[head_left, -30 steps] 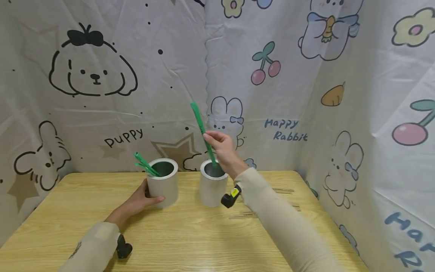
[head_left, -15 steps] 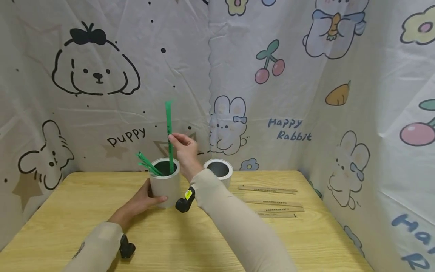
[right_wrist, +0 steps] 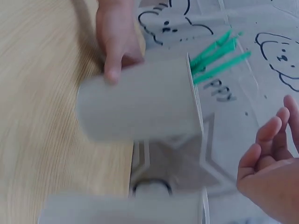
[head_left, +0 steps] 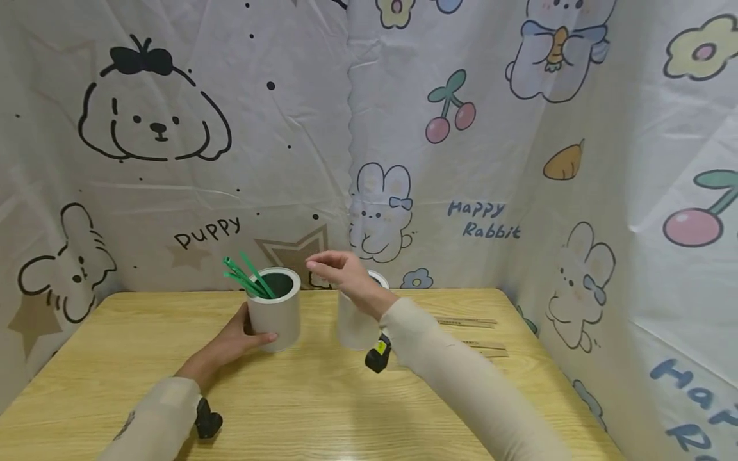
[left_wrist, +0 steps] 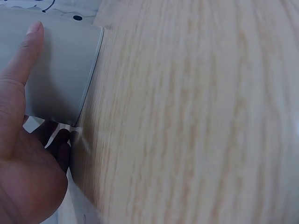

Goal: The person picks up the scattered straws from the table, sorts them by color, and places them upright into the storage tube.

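At the left of the table stands a white cylindrical cup (head_left: pixel 282 323) with a dark inside. My left hand (head_left: pixel 230 339) grips it low down, thumb across the front; in the left wrist view the thumb (left_wrist: pixel 25 56) lies along the cup's side and the fingertips curl near its base. Several slim green sticks (head_left: pixel 245 278) lean out over its left rim. Above the table between the two cups is my right hand (head_left: pixel 348 278), with nothing in its loosely bent fingers. It partly covers a second white cup (head_left: pixel 352 323) behind it.
Thin brown printed strips (head_left: pixel 484 349) lie on the wooden table (head_left: pixel 311 397) at the right, partly behind the right sleeve (head_left: pixel 461 365). A patterned cloth (head_left: pixel 288 166) hangs along the table's back and sides.
My right hand has carried a green stick leftward from the second cup to the first, let go of it there, and moved back right. My left hand keeps its grip on the cup.
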A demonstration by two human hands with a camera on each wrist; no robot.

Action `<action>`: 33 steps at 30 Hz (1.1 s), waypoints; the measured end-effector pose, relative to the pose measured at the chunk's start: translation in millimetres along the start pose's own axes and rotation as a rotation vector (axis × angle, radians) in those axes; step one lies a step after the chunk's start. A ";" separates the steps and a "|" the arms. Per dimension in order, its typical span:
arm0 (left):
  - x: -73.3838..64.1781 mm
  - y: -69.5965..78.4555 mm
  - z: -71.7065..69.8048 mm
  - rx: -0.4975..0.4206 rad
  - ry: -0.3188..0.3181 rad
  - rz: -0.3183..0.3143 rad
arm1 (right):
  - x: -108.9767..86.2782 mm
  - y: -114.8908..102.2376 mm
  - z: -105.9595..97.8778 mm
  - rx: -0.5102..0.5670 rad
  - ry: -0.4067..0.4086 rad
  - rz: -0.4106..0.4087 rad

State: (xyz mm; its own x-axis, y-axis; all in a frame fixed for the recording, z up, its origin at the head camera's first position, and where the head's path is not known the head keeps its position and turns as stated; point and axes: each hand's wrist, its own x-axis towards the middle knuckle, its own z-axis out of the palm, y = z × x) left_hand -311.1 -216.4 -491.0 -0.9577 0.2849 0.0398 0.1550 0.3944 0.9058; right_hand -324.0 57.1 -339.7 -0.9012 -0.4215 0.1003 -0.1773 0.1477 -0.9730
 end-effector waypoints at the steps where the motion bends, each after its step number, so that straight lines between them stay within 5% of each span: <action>1: 0.0 0.1 -0.2 0.002 0.002 -0.002 | -4.5 1.2 -9.0 -0.011 -0.003 0.000; 19: -0.6 1.4 1.9 0.025 0.001 -0.022 | -80.3 58.5 -150.3 -0.194 0.125 0.094; 33: -2.4 4.9 -0.6 0.058 -0.011 -0.026 | -114.6 103.7 -193.0 -0.249 0.169 0.235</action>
State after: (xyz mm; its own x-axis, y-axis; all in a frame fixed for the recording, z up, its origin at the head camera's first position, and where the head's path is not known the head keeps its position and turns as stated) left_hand -308.2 -215.7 -486.4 -0.9591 0.2829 0.0114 0.1438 0.4521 0.8803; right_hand -315.4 293.5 -411.9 -0.9776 -0.1997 -0.0663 -0.0301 0.4445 -0.8953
